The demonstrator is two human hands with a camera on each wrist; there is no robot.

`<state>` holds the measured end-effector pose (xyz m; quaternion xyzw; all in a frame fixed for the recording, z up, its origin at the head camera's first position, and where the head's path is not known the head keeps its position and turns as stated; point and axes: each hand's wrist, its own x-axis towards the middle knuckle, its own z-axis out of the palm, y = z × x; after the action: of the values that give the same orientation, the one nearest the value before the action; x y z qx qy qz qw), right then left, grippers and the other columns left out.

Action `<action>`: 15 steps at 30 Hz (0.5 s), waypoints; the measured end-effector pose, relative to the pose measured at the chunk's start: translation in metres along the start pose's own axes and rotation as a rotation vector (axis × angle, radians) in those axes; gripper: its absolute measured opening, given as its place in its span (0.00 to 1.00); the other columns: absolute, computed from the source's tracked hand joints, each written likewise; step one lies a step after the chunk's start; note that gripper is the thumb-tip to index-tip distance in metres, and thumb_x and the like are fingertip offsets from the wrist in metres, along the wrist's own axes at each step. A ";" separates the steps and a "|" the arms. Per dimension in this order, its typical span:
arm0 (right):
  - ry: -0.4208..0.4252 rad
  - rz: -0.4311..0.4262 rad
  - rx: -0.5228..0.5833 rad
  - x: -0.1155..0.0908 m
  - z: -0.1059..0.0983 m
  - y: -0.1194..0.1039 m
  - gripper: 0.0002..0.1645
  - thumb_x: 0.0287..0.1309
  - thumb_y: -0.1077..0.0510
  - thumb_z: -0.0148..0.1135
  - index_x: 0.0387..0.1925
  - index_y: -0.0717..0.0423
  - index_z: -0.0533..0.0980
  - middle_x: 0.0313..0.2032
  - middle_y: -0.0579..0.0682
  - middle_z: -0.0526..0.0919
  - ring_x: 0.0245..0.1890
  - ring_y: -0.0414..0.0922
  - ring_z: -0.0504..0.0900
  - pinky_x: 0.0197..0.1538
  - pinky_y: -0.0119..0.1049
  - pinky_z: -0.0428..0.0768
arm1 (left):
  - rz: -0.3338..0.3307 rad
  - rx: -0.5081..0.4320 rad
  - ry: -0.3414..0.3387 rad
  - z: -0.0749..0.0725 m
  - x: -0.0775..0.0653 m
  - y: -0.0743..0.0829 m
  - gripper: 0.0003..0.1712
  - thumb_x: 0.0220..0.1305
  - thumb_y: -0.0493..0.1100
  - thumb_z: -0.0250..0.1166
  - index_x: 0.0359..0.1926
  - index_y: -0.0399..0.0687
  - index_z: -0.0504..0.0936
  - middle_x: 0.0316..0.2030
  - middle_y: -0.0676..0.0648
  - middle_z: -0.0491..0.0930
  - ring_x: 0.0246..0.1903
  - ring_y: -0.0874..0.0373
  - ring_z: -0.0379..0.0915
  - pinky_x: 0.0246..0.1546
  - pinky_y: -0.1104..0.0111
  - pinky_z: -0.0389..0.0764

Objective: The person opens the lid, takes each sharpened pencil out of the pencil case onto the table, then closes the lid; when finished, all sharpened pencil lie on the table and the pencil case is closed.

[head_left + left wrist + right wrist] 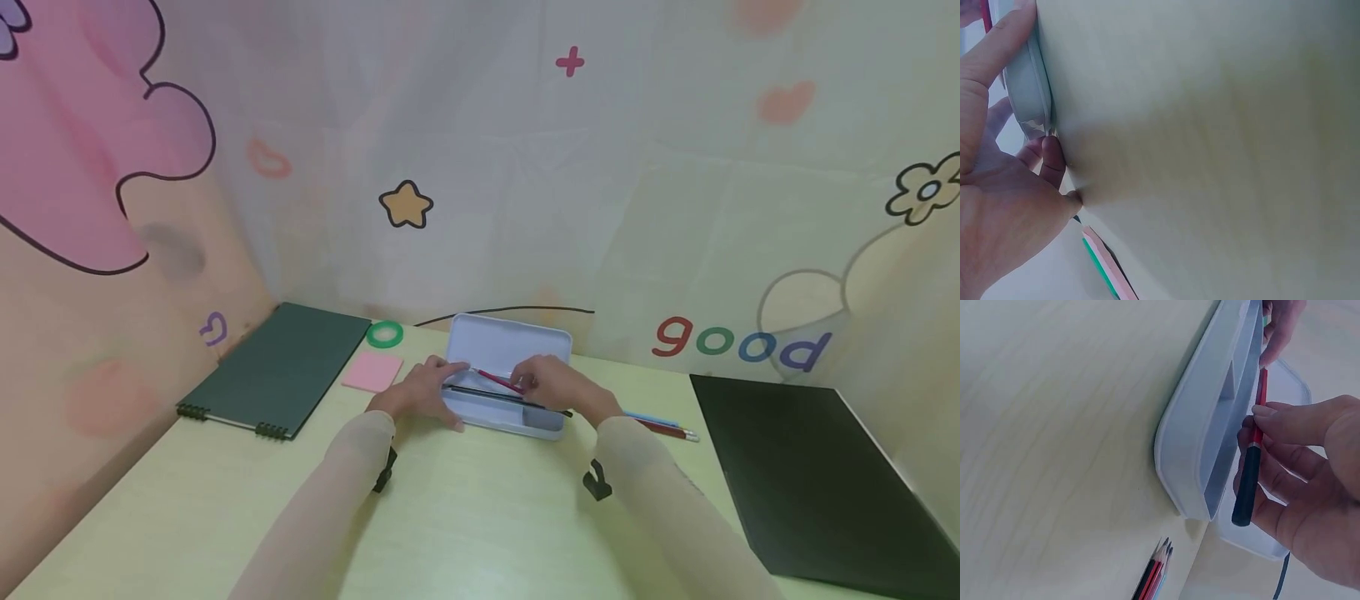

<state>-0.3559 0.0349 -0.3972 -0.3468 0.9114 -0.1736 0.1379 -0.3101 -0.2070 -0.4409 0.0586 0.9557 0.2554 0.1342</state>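
Observation:
A pale pencil case (501,418) stands with its lid raised near the back of the table. My left hand (423,390) grips its left end, the thumb on the front side in the left wrist view. Over the case, my right hand (552,382) pinches a red pen (495,379) with a black end (1247,487) between thumb and fingers. The pen's far end reaches close to the left fingers. A thin dark strip (480,392) runs along the case; whether it is a pencil or an edge, I cannot tell.
Several pencils (671,428) lie right of the case. Leftward are a pink note pad (372,372), a green tape roll (385,335) and a dark green spiral sketchbook (288,367). A large black board or folder (825,475) covers the table's right side. A printed cloth hangs behind.

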 end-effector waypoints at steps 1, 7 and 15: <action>0.000 0.004 0.007 -0.001 -0.001 0.001 0.14 0.60 0.69 0.63 0.47 0.58 0.83 0.42 0.53 0.87 0.42 0.48 0.81 0.53 0.44 0.82 | 0.004 0.000 0.002 0.000 0.000 0.000 0.57 0.47 0.56 0.80 0.75 0.70 0.59 0.73 0.43 0.56 0.68 0.43 0.55 0.66 0.40 0.67; -0.012 0.047 0.065 -0.009 -0.007 0.004 0.16 0.61 0.69 0.62 0.51 0.59 0.82 0.44 0.54 0.86 0.45 0.49 0.82 0.53 0.45 0.83 | 0.007 -0.014 0.003 -0.002 0.001 -0.001 0.57 0.47 0.55 0.80 0.75 0.69 0.60 0.73 0.43 0.56 0.69 0.43 0.55 0.66 0.41 0.67; -0.033 0.085 0.099 -0.025 -0.010 0.017 0.21 0.60 0.70 0.62 0.55 0.56 0.80 0.46 0.52 0.84 0.47 0.50 0.80 0.55 0.47 0.81 | 0.024 -0.034 0.006 -0.003 0.000 -0.001 0.58 0.45 0.55 0.81 0.76 0.66 0.60 0.72 0.42 0.57 0.69 0.43 0.55 0.67 0.42 0.65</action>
<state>-0.3518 0.0657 -0.3916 -0.3031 0.9132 -0.2068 0.1771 -0.3109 -0.2094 -0.4394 0.0668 0.9509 0.2731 0.1290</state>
